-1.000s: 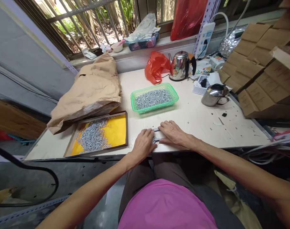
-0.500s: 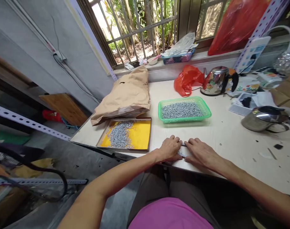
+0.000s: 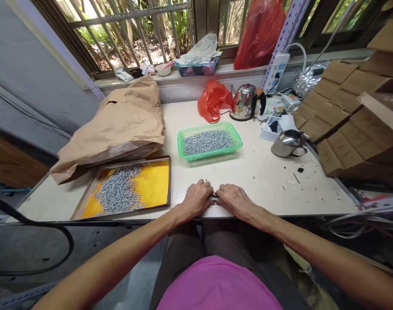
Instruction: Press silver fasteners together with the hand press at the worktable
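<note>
My left hand (image 3: 198,198) and my right hand (image 3: 233,199) rest close together at the table's near edge, fingers curled over a small dark metal part (image 3: 213,196) that is mostly hidden between them. A green plastic basket (image 3: 209,156) filled with several small silver metal pieces sits just beyond my hands. To the left lies a brown-framed tray (image 3: 168,181) with a yellow bottom and a heap of the same silver pieces.
A crumpled brown paper bag (image 3: 119,120) lies at back left. A red plastic bag (image 3: 211,100), a steel kettle (image 3: 244,101) and a steel pot (image 3: 286,143) stand at the back right. Cardboard boxes (image 3: 351,120) are stacked on the right.
The head view swung left and then back to the table. My hands have drawn closer together over the small part near the table edge.
</note>
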`<state>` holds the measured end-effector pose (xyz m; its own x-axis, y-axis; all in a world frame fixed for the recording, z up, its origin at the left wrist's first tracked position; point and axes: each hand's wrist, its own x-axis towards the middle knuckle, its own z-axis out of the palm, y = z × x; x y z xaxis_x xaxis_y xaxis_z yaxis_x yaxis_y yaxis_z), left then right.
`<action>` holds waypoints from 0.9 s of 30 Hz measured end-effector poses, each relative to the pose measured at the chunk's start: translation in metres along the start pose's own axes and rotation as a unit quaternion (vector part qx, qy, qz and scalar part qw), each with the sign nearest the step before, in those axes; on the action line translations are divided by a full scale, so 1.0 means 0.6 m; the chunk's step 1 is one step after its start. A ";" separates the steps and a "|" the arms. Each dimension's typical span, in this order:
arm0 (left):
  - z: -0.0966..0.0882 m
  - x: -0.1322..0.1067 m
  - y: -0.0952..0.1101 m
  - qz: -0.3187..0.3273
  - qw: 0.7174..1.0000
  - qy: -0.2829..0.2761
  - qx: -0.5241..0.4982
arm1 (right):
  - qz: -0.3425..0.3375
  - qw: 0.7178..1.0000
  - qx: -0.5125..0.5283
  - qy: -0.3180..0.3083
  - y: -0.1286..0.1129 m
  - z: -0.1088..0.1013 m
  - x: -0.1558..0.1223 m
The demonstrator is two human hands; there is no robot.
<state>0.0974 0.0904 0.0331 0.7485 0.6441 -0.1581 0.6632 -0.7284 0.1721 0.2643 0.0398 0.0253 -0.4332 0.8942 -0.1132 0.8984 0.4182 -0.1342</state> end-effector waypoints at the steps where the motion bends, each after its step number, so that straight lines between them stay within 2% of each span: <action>1: 0.000 -0.001 -0.001 -0.002 1.000 0.004 0.000 | -0.002 1.000 0.000 0.010 0.005 -0.001 -0.001; 5: 0.014 -0.021 0.009 -0.026 0.999 0.037 -0.005 | -0.028 0.998 0.047 0.037 0.031 -0.013 -0.003; 8: 0.045 -0.050 0.038 -0.028 0.995 0.095 -0.013 | -0.052 0.991 0.113 0.041 0.052 -0.014 -0.002; 10: 0.067 -0.066 0.060 -0.008 0.991 0.127 -0.039 | -0.047 0.990 0.125 0.050 0.062 -0.008 0.005; 14: 0.091 -0.080 0.090 0.022 0.983 0.158 -0.097 | -0.016 0.996 0.054 0.063 0.071 0.002 0.038; 19: 0.089 -0.079 0.092 0.013 0.979 0.159 -0.129 | 0.026 0.997 0.000 0.069 0.057 -0.020 0.082; 21: 0.092 -0.079 0.090 0.022 0.978 0.166 -0.128 | -0.023 0.998 0.004 0.063 0.029 -0.031 0.090; 25: 0.115 -0.085 0.091 0.035 0.979 0.158 -0.127 | -0.223 0.975 0.007 -0.009 -0.050 -0.042 0.096; 27: 0.124 -0.088 0.093 0.032 0.980 0.147 -0.133 | -0.266 0.963 -0.010 -0.042 -0.080 -0.040 0.103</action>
<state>0.0943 -0.0016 -0.0215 0.7324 0.6661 0.1409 0.5626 -0.7086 0.4259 0.1963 0.0787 0.0483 -0.8360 0.5372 -0.1121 0.5488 0.8171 -0.1766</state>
